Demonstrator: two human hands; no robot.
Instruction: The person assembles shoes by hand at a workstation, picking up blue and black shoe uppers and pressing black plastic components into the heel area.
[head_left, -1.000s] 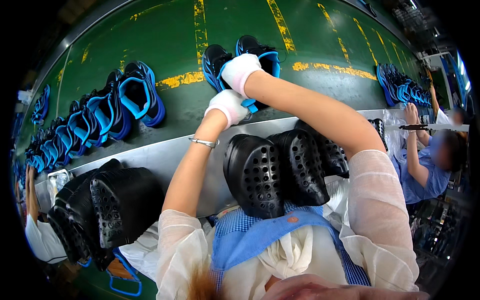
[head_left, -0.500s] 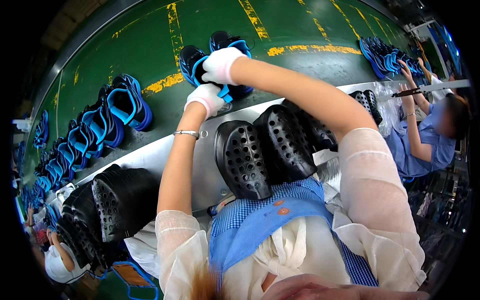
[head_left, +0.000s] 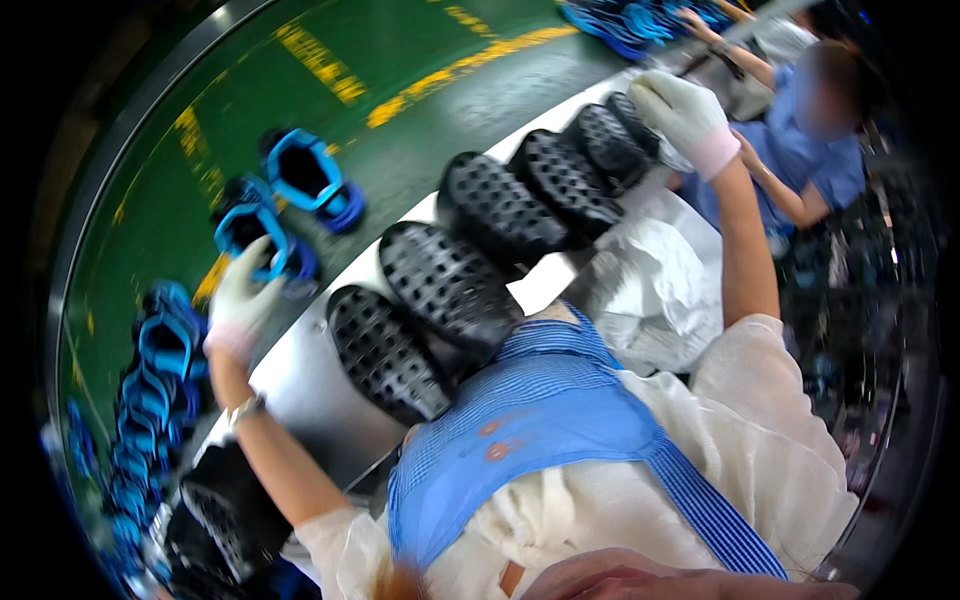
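Note:
My left hand (head_left: 245, 300), in a white knit glove with a pink cuff, is open with fingers spread. Its fingertips overlap the near side of a black and blue shoe (head_left: 252, 232); whether they touch it I cannot tell. Beside that shoe stands its like, another black and blue shoe (head_left: 305, 172). My right hand (head_left: 680, 112), gloved the same way, reaches out to the right with its fingers curled closed. It is by the far end of a row of black sole-shaped pieces with round holes (head_left: 430, 280). What it holds, if anything, is hidden.
More blue-edged shoes (head_left: 145, 400) line up at the left of the green surface (head_left: 420, 150). Crumpled white wrapping (head_left: 650, 290) and a small white sheet (head_left: 541, 285) lie near my apron. A person in blue (head_left: 820, 140) sits at the right, hands by other shoes.
Both hands were together at the pair of shoes. My right hand has left them and swung far right; my left has opened beside them. The whole view has turned.

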